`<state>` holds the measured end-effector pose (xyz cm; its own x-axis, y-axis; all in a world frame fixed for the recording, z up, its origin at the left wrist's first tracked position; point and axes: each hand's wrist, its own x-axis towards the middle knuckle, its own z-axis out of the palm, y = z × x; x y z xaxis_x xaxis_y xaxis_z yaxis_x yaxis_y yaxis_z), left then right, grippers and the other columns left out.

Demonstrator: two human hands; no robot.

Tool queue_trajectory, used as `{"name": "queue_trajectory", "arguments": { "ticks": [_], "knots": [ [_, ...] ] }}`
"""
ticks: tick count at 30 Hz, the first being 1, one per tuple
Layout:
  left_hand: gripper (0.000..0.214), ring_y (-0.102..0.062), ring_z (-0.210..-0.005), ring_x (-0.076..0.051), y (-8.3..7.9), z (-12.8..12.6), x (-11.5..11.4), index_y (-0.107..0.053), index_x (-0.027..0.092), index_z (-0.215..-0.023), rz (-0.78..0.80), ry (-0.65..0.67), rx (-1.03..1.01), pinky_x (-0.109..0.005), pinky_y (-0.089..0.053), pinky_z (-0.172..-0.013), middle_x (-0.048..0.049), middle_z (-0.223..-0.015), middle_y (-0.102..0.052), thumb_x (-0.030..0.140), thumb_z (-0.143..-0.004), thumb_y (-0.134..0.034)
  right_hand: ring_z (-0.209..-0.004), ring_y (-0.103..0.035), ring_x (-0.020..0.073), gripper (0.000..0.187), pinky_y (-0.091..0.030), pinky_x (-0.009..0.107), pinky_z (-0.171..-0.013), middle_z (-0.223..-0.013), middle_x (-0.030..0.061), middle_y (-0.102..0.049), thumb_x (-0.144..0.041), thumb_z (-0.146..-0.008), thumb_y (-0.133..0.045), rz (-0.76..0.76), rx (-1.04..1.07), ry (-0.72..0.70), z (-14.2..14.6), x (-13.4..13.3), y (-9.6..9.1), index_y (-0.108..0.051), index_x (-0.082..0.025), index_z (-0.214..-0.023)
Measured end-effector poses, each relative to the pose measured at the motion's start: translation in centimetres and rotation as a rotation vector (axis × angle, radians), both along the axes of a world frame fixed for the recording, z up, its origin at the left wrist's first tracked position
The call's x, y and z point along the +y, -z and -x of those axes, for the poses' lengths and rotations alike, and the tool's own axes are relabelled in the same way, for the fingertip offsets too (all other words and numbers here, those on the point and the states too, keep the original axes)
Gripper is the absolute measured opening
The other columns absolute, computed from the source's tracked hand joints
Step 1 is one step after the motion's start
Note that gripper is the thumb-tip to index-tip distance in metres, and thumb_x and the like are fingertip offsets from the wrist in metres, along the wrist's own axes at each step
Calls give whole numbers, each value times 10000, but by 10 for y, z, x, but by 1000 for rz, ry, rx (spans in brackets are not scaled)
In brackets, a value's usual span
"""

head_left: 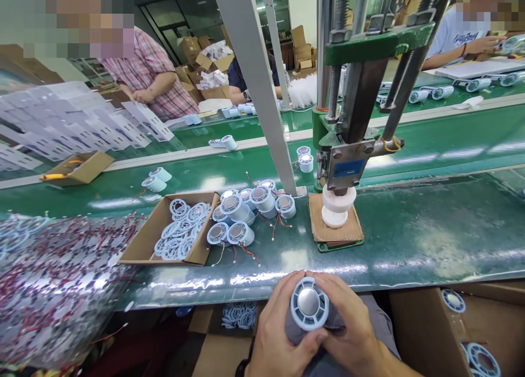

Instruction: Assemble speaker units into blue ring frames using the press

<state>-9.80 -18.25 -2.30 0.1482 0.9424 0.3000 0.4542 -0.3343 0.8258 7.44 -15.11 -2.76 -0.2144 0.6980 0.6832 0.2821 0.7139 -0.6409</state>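
Broadly, the long green conveyor bench [410, 240] carries a tall grey metal press with a green crossbar [353, 93] near its middle. The press's head meets a white plastic cylinder [338, 207] on a brown cardboard pad [356, 232], probably there as cushioning, while a shallow open brown cardboard box of white plastic rings [143, 246] and a cluster of round white fan housings with red wires [250, 207] lie just left, seemingly within easy reach. Below the bench's near edge, the left hand [279, 339] and right hand [356, 333] curl around a round pale-blue fan housing with a silver centre cap [309, 304], thumbs pressed together beneath it and its face turned upward, apparently for a steady grip.
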Motion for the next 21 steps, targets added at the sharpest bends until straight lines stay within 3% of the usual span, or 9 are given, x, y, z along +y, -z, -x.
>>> {"name": "queue_trajectory", "arguments": {
  "ticks": [6,15,18,21],
  "knots": [
    [574,-649,-1174,-290,-10,-6,8,-498,247,-1450,-142,69,170,-391,-549,-1013,-143,-1285,-630,261,-893,-638,-1082,-731,209,417,-629,321,-925,-1176,91,-740,-79,-820,-571,-17,8,2,-4,4,9,-555,-230,-1208],
    [651,-597,-1170,-351,6,-10,33,-462,136,-1492,60,84,335,-496,-532,-990,-195,-1267,-598,229,-857,-567,-1001,-769,235,383,-665,331,-803,-1139,117,-759,-75,-799,-507,-21,-111,119,0,21,55,-603,-204,-1147],
    [629,-591,-1147,-354,8,-11,47,-483,142,-1469,77,78,400,-511,-524,-979,-188,-1249,-602,232,-853,-576,-949,-780,234,411,-669,319,-747,-1117,136,-761,-42,-790,-448,-1,-175,154,13,27,59,-580,-183,-1153],
    [573,-598,-1131,-345,9,-11,58,-503,148,-1444,55,64,439,-507,-531,-957,-184,-1251,-609,235,-882,-568,-957,-777,237,488,-674,327,-749,-1114,123,-758,-17,-770,-427,2,-218,180,16,27,49,-560,-184,-1209]
  ]
}}
